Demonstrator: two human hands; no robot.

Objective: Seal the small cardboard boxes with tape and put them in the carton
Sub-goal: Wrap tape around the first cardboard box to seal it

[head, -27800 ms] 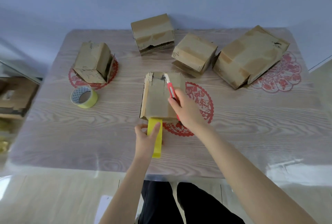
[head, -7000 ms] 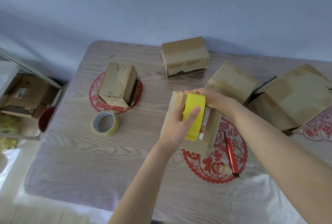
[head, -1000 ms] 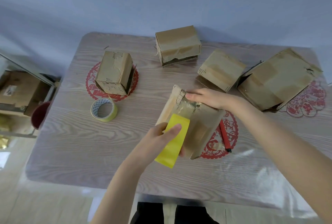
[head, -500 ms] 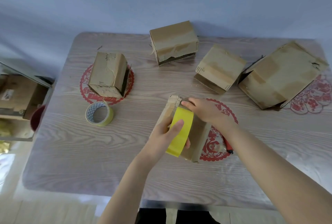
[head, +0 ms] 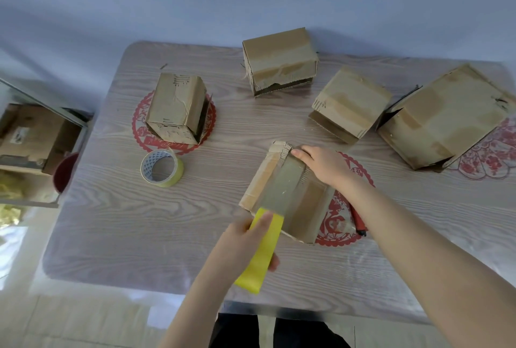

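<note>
Left hand [head: 243, 244] grips the yellow tape roll [head: 261, 255], one digit laid over the roll's outer face. The roll is off the near edge of the small box [head: 304, 202], above the table [head: 125, 222]. A tape strip [head: 275, 191] runs from the roll up the middle of the box top to its far end.

Right hand [head: 324, 166] sits on the far end of the small box, one digit stretched out along the far edge at the strip's start. Its other fingers are hidden behind the hand, so gripping or flat pressing: cannot tell.

The small box lies flat at table centre, near side, partly on a red paper-cut mat [head: 360, 172]. A red cutter [head: 358, 223] lies just right of the box, mostly hidden under the right forearm.

The carton [head: 446, 116] is far right on its side, opening facing the table, well apart from the small box. Three more boxes: left box [head: 176, 107] on another red mat, far-middle box [head: 279, 60], and right-middle box [head: 350, 103] just beside the carton. A spare tape roll [head: 162, 167] lies flat near the left box.
</note>
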